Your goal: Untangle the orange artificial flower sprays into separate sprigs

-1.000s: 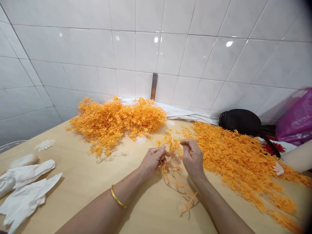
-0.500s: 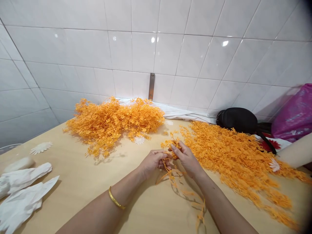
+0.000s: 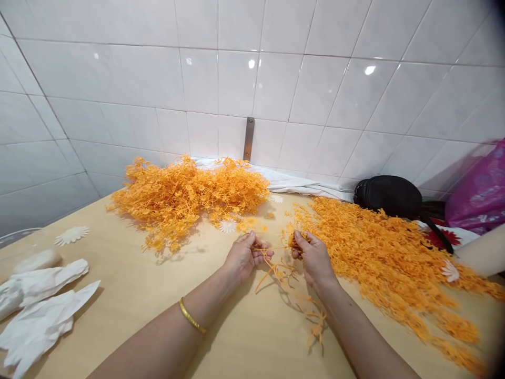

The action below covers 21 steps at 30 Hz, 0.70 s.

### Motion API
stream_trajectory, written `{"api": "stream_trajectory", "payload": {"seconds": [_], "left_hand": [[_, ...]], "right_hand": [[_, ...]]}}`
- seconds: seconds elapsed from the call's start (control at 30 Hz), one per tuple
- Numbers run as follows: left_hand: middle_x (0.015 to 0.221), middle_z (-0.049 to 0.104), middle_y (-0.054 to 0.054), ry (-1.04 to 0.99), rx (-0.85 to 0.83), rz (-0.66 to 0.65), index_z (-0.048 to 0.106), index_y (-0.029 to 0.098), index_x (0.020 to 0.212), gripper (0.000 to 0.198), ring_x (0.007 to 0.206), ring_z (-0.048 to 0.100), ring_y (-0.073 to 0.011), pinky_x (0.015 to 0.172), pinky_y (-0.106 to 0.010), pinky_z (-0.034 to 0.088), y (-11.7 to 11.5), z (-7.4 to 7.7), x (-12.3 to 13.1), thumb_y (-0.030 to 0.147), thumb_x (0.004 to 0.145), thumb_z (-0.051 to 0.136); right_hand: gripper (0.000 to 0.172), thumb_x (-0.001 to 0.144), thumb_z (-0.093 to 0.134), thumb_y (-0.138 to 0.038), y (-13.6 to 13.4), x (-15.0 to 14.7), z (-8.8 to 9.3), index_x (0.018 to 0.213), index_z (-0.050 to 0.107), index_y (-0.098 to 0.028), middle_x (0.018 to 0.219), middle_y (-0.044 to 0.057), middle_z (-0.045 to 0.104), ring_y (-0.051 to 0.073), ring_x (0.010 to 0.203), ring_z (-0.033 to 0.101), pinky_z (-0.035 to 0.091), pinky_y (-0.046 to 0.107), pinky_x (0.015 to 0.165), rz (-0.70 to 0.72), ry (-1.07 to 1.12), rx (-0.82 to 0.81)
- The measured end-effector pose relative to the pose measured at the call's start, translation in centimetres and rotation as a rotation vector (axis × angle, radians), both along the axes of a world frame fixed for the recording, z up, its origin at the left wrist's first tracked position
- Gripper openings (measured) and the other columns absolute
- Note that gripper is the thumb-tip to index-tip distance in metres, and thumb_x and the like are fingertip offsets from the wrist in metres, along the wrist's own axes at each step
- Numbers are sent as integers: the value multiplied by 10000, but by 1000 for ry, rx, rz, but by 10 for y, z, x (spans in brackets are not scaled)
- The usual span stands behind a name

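My left hand, with a gold bangle on its wrist, pinches a thin orange stem at the middle of the table. To its right, my right hand is closed around a small bunch of orange sprigs. A loose orange strand hangs between and below the hands, trailing toward the front. Behind my left hand stands a bushy heap of orange plastic foliage. A flatter, spread-out pile of orange sprigs lies beside my right hand.
White gloves lie at the left on the table, near a white flower piece. A black pouch, a purple bag and white cloth are at the back, against the tiled wall.
My hands have moved apart, with a thin stem stretched between them. The hanging strand has shifted slightly left. Blurred orange bits now show behind my left hand. The view has shifted a little.
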<state>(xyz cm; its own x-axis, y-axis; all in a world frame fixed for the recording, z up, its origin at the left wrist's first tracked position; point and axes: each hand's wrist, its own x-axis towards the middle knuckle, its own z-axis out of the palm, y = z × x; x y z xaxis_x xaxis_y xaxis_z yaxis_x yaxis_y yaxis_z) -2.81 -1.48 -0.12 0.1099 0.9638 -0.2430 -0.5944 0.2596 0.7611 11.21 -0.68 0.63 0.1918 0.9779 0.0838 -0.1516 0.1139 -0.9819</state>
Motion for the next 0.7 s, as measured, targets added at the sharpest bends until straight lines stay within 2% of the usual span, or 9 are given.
{"api": "stream_trajectory", "payload": {"seconds": [0.1,0.2,0.3,0.4,0.47,0.57,0.63,0.7], "left_hand": [[543,532,-19,-89,-36,40,450,140,631,258,408,497,-73,451,-193,411,2,2,-2,316,818,420],[532,515,-9,-126,-11,12,484,130,665,226,360,404,-37,390,-153,334,0,3,-3,291,813,431],[528,509,-7,-114,58,-3,520,114,688,181,365,390,-31,383,-142,309,-1,2,-3,244,798,462],[539,516,-12,-118,79,7,546,105,689,134,395,419,-36,403,-145,330,-1,0,-3,210,767,512],[560,529,-19,-121,66,9,555,105,684,107,422,450,-46,423,-156,356,0,0,-3,197,739,548],[587,545,-25,-95,32,1,565,99,697,79,428,459,-44,413,-154,349,-1,0,-4,174,697,591],[596,544,-18,-80,34,-38,572,96,723,107,380,400,-17,360,-135,272,-1,0,-5,188,681,608],[592,537,-7,-63,63,-86,577,98,749,150,341,326,7,334,-128,182,-2,-1,-5,223,677,615]], "right_hand": [[313,591,642,-429,-1,-2,0,590,451,-182,537,-59,438,64,419,366,297,208,400,43,18,-5],[316,615,621,-453,-3,-4,-2,635,454,-186,532,-60,445,75,424,388,322,217,420,113,-34,-38],[338,634,601,-461,-1,-2,-4,794,476,-191,617,-34,489,102,477,439,351,230,443,86,-177,-46],[409,675,573,-418,-1,1,-2,991,454,-187,850,46,522,155,661,503,414,282,550,-129,-448,114],[332,736,514,-360,-5,1,2,1013,464,-184,948,81,508,187,786,499,422,334,659,-251,-634,325],[179,802,417,-262,-14,-4,8,937,510,-192,931,82,525,204,881,484,397,373,763,-225,-777,586],[174,813,396,-238,-18,-8,10,935,513,-198,930,79,536,202,895,490,396,370,775,-156,-787,621],[199,812,409,-257,-18,-10,9,973,510,-195,951,84,543,200,894,499,403,358,765,-112,-769,573]]}}
